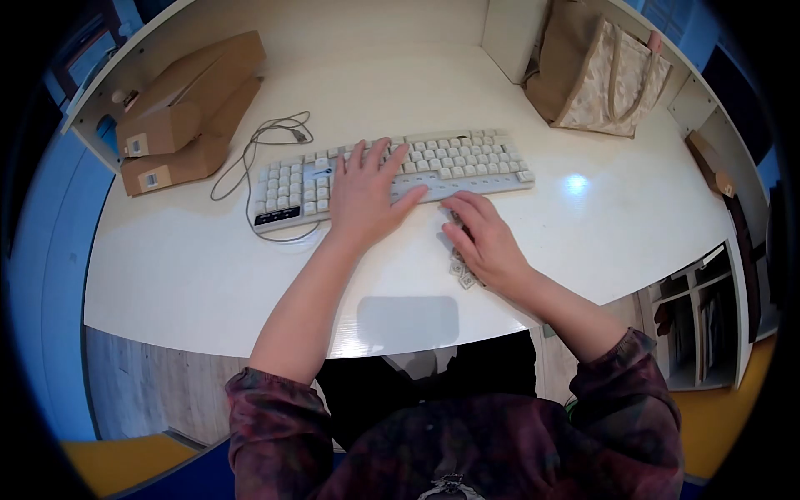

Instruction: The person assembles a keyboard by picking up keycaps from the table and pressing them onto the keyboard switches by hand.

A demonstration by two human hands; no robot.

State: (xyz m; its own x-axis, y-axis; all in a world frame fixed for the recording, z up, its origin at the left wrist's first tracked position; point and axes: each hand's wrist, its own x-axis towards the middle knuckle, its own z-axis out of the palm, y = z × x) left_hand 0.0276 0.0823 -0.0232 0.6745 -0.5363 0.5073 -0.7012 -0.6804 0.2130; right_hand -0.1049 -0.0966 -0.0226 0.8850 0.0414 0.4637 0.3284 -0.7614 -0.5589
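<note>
Keyboard [479, 156] sits mid desk [600, 225], left hand [367, 190] spread wide on it. Right hand [487, 246] is curled over some loose keys [457, 268], can't tell if it's pinching any. Cord [247, 162] loops off the left end, boxes [196, 112] beyond, bag [612, 79] back right. Bare room right, front edge [208, 347] under both forearms [308, 300].

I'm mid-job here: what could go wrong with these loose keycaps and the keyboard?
The right hand covers part of the keycaps, so a sweep might scatter some, perhaps off the near edge of the desk.

The left hand lies over the keyboard; pressing or sliding could shift it.

The loose loops of cable beside it might snag if it moves.
</note>
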